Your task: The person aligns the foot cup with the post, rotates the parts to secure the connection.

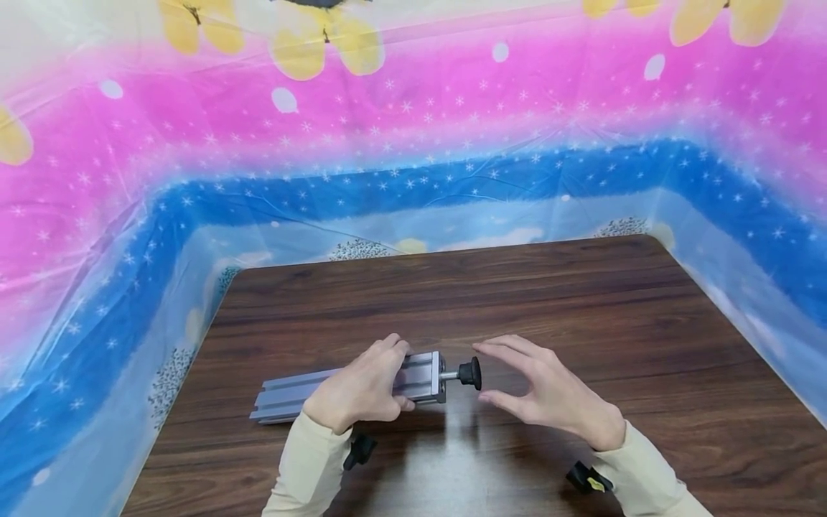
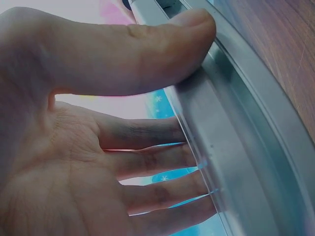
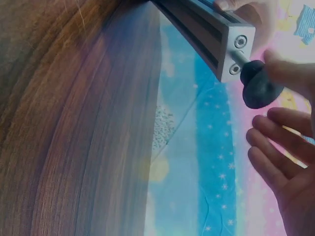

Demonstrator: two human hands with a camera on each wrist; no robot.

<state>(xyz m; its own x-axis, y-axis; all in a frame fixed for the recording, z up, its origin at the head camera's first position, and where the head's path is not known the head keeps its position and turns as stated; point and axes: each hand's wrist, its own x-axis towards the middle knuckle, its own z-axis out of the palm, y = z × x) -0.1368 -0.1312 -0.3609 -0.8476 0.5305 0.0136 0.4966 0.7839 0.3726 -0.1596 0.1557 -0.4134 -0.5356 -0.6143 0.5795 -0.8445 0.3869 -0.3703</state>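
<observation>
A long grey aluminium profile (image 1: pixel 291 395) with grooves along it lies crosswise near the middle of the table. My left hand (image 1: pixel 365 384) grips it from above near its right end, thumb on the near side and fingers on the far side. In the left wrist view, the thumb (image 2: pixel 192 44) presses on the grooved profile (image 2: pixel 236 132). From its end plate (image 3: pixel 236 54), which has two bolts, sticks a metal rod with a black knob (image 3: pixel 261 88). My right hand (image 1: pixel 549 388) is spread beside the knob, its thumb close to it; whether they touch I cannot tell.
A dark wood-grain table (image 1: pixel 517 287) bears the work. Behind and beside it hangs a pink and blue cloth (image 1: pixel 420 115) with snowflakes. Black wrist-worn devices (image 1: pixel 588 477) sit under both cuffs, close to the tabletop.
</observation>
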